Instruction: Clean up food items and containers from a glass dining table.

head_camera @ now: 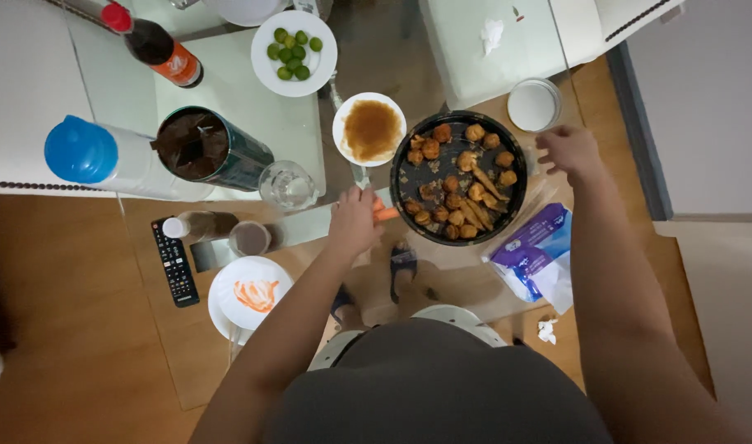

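A round black pan (402,177) full of browned fried pieces sits on a glass table in front of me. My left hand (353,220) is closed around an orange-handled utensil (384,213) at the pan's left rim. My right hand (568,151) hovers at the pan's right rim, fingers loosely curled, holding nothing that I can see. A white plate with brown sauce (369,128) lies just left of the pan.
A plate of green limes (294,51), a dark sauce bottle (158,45), a blue-capped bottle (104,160), a dark tin (210,148), a glass (287,185), a remote (174,261), a white cup (533,104) and a purple-and-white packet (537,251) surround the pan.
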